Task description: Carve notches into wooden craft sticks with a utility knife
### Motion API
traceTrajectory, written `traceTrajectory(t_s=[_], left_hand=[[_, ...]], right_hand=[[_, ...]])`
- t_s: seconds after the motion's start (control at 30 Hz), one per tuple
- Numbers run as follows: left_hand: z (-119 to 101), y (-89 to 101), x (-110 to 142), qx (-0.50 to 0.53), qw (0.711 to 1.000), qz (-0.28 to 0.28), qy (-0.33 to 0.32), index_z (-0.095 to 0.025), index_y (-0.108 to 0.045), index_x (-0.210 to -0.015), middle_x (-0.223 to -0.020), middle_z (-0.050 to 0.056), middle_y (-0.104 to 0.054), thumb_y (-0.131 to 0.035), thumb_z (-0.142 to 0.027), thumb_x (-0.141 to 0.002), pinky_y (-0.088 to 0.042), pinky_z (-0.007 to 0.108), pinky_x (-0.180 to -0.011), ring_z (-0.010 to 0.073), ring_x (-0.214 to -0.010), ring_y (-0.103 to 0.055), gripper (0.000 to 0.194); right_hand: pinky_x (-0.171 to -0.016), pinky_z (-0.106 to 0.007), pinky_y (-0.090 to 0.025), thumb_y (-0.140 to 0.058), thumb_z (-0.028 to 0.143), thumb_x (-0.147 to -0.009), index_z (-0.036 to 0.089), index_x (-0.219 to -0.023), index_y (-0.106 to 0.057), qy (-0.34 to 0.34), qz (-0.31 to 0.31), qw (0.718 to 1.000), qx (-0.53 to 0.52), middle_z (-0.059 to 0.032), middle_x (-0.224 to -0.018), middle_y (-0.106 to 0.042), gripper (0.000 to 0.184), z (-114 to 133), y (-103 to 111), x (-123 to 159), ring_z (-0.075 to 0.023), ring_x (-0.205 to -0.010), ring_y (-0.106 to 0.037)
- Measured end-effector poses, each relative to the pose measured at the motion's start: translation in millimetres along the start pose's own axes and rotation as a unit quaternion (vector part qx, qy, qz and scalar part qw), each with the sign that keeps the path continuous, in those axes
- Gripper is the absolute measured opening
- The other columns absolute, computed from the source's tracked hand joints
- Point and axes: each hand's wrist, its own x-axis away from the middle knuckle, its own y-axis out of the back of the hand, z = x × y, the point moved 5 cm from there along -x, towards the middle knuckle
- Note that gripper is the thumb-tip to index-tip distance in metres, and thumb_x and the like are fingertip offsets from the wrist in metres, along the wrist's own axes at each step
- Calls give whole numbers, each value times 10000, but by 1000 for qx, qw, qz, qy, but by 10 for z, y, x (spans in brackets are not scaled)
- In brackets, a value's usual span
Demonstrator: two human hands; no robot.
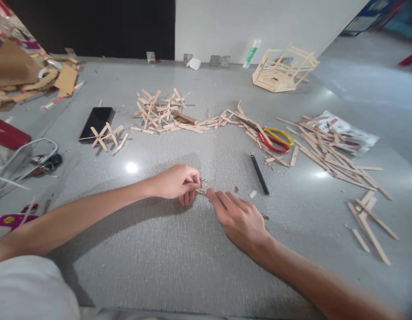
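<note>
Evidently partway: an open wooden frame (275, 84) stands assembled near the tabletop's (159, 271) far edge, while loose sticks (335, 164) lie unjoined toward its right edge. Mid-tabletop, the left hand (184, 183) pinches a small wooden stick (201, 191); the right hand (238, 216), palm down, curls at its other end, its grip too hidden to tell.

No word, brand or number could be read. The print on the white packet (363, 134) at right was too small and blurred, as were the marks on the green-banded tube (251, 54) by the wall and the pale label (359, 23) on the blue object (381, 16) at upper right.
</note>
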Motion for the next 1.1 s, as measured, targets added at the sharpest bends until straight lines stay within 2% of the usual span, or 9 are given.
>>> traceTrajectory(t_s=[0.23,0.5,0.77,1.1], left_hand=[[26,3,-10,-8,1000,-1,-28,-149,-492,-770,-634,27,-662,-475,-240,-965,-496,187,-442,120,-472,-645,216],[13,-11,-15,-1,1000,-2,-15,-150,-479,-764,-606,24,-652,-475,-207,-960,-501,187,-432,125,-456,-642,204],[24,-3,3,-4,1000,-9,-8,-153,-472,-780,-634,26,-658,-468,-223,-964,-506,183,-445,121,-476,-649,198],[25,-3,7,-6,1000,-7,-10,-156,-483,-786,-641,27,-661,-475,-273,-969,-508,202,-459,129,-488,-652,218]], right_hand=[[-488,-281,-326,-435,-26,-847,91,-998,-624,-3,18,999,32,0,-659,-565,269,55,2,-34,-134,-582,-503],[-481,-284,-301,-436,-24,-840,118,-914,-608,10,58,998,35,-10,-674,-566,235,61,-43,-83,-135,-585,-509],[-527,-278,-352,-468,6,-873,92,-995,-630,0,-3,1000,29,-2,-665,-571,220,-5,36,-2,-129,-600,-503],[-523,-270,-362,-453,9,-894,88,-998,-648,10,-19,1000,18,1,-666,-583,235,0,28,-2,-122,-594,-504]])
